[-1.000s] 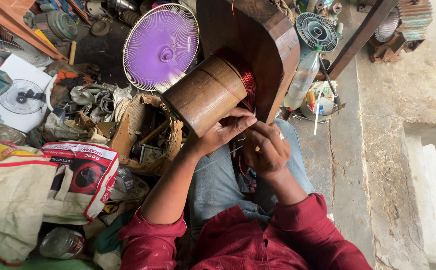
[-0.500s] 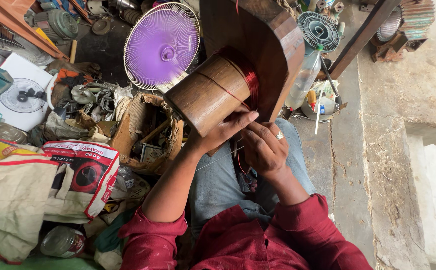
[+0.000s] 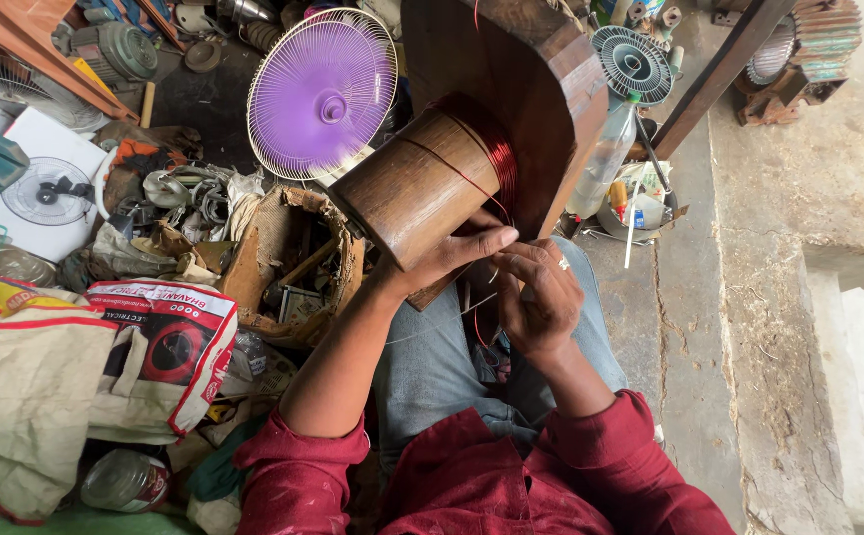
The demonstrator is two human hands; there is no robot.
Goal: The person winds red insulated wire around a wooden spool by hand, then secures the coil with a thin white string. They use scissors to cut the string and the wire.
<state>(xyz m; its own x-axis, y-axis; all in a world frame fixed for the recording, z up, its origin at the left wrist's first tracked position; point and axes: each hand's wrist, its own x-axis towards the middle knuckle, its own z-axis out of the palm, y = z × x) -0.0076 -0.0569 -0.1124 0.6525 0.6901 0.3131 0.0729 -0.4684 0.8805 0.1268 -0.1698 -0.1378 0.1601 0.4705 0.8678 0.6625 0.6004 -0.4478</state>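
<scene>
Little has shifted since the earlier frames: both hands remain at the lower end of the wooden cylinder, the left thumb now stretched a little farther toward the right fingers. Left hand (image 3: pixel 457 253) cups the underside of the wooden cylinder (image 3: pixel 417 188), its grip closed against the wood with the thumb extended along the lower rim. Right hand (image 3: pixel 541 292), just beside it and wearing a ring, has its fingers curled and pinched together on a thin strand of copper wire (image 3: pixel 481 188); the strand itself is too fine to follow between the fingertips. From the hands the wire runs up across the cylinder's face to a reddish coil (image 3: pixel 496 149) wound around the cylinder where it meets the dark wooden block (image 3: pixel 521 89). Cylinder and block stand above the person's lap, over blue trousers and between red sleeves. Beyond the cylinder, toward the upper left, a purple fan (image 3: pixel 323 94) in a pale wire guard faces the camera. Left of the lap, the floor carries a torn cardboard box (image 3: pixel 283 258) of scrap, a printed sack (image 3: pixel 164 347) and a white carton (image 3: pixel 46 188). To the right, a clear plastic bottle (image 3: pixel 605 163) leans beside a small tub, next to the bare concrete floor (image 3: pixel 749 297).
</scene>
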